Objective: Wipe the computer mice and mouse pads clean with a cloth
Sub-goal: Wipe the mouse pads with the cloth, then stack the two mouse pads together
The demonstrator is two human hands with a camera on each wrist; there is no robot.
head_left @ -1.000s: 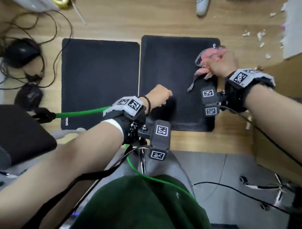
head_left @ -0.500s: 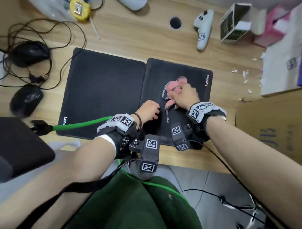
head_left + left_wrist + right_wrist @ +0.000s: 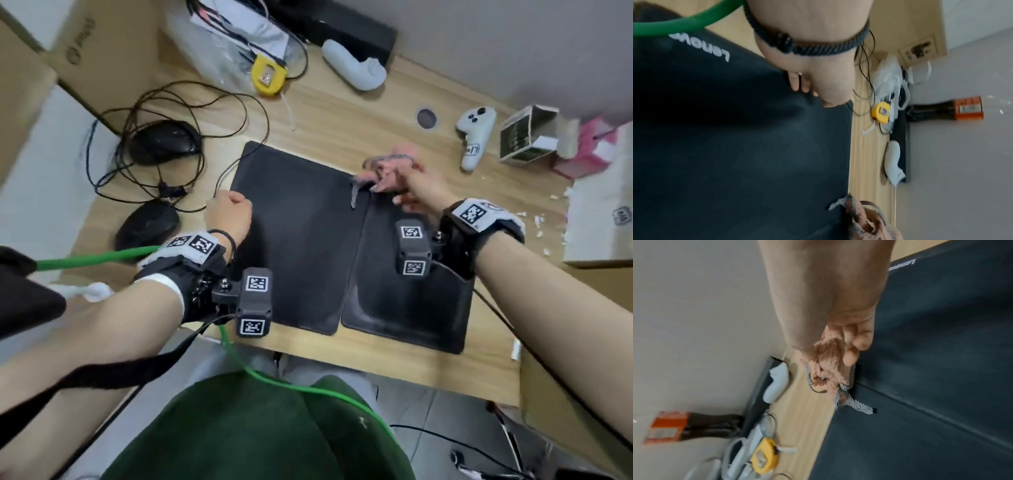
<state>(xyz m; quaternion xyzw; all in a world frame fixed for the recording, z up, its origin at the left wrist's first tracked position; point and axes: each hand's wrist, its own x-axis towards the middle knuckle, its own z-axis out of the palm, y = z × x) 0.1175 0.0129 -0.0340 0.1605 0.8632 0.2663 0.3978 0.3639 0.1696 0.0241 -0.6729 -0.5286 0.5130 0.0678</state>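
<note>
Two black mouse pads lie side by side on the wooden desk, the left pad [image 3: 294, 246] [image 3: 735, 146] and the right pad [image 3: 404, 308] [image 3: 941, 345]. My right hand [image 3: 414, 186] [image 3: 851, 337] grips a bunched pink cloth [image 3: 394, 161] [image 3: 824, 369] [image 3: 865, 217] at the far edge, where the pads meet. A checked strip of the cloth hangs onto the left pad. My left hand [image 3: 229, 212] [image 3: 818, 73] is a fist resting on the left pad's left edge, holding nothing. Two black mice [image 3: 164, 140] [image 3: 147, 226] sit left of the pads among cables.
Tangled black cables [image 3: 191, 102] lie at the far left. Behind the pads are a yellow tape measure [image 3: 269, 75], a plastic bag, two white controllers [image 3: 356, 68] [image 3: 474, 137] and small boxes [image 3: 527, 137]. Cardboard boxes flank the desk. A green cable [image 3: 96, 257] runs under my left wrist.
My right hand has carried the cloth from the right pad's middle to the far edge at the seam. My left fist has moved from the seam to the left pad's left edge.
</note>
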